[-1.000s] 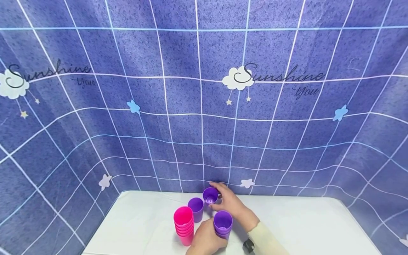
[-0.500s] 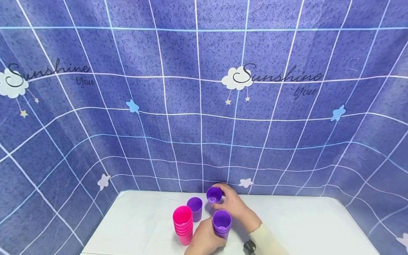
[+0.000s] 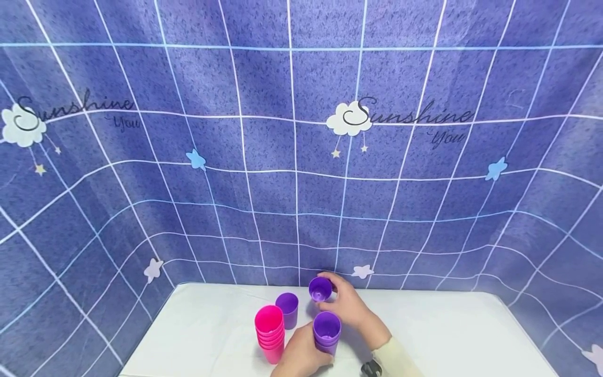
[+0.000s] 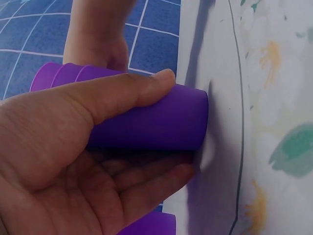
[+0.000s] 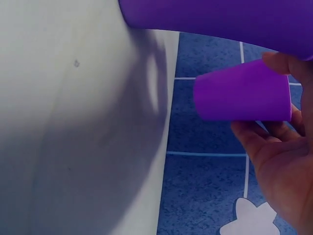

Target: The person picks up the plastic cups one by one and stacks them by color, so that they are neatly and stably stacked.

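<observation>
In the head view my left hand (image 3: 301, 352) grips a stack of purple cups (image 3: 326, 335) standing upright on the white table. The left wrist view shows its thumb along the stacked cups (image 4: 151, 115) and fingers on the opposite side. My right hand (image 3: 349, 301) holds a single purple cup (image 3: 320, 290) behind that stack, mouth up. From the right wrist, this cup (image 5: 244, 93) appears lifted off the table, thumb on one side and fingers on the other. Another purple cup (image 3: 288, 310) stands alone to the left, behind a stack of pink cups (image 3: 270, 335).
A white-covered table (image 3: 438, 330) carries the cups. Behind it hangs a blue gridded cloth (image 3: 301, 157) with stars and clouds, close to my right hand. A small black object (image 3: 371, 368) is by the right sleeve (image 3: 398, 358).
My right hand has moved the single purple cup rightward, widening the gap from the lone purple cup. The left hand and its stack stay nearly still.
</observation>
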Demonstrator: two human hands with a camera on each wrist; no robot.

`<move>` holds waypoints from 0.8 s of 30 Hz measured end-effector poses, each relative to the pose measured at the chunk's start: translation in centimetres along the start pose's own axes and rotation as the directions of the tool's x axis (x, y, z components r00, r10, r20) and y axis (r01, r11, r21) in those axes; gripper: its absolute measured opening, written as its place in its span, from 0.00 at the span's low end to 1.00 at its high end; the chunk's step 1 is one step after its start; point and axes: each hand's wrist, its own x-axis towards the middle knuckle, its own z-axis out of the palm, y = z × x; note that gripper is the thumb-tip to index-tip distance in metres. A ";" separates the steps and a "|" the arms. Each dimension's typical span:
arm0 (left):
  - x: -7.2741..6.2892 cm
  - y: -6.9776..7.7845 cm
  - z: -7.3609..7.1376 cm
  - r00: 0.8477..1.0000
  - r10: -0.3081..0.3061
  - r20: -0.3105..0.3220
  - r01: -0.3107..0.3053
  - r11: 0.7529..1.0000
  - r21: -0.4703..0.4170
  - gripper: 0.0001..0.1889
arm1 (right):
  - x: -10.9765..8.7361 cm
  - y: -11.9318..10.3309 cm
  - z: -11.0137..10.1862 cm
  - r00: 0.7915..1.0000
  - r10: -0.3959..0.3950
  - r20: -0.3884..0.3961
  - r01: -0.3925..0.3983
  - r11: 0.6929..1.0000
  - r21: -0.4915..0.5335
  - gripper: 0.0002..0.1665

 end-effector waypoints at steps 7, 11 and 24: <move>0.2 0.1 -0.1 0.999 -0.028 0.016 0.028 1.000 0.002 0.35 | -0.4 -0.4 -0.8 0.999 0.004 -0.048 -0.003 1.000 0.015 0.44; 0.3 0.2 -0.1 0.999 -0.039 0.018 0.039 0.999 0.004 0.35 | -0.7 -0.6 -1.5 0.997 0.044 -0.063 -0.043 0.999 0.027 0.44; 0.5 0.4 -0.2 1.000 -0.006 0.010 0.006 1.000 0.002 0.31 | -1.2 -1.6 -2.6 0.987 0.067 -0.148 -0.064 0.998 0.025 0.42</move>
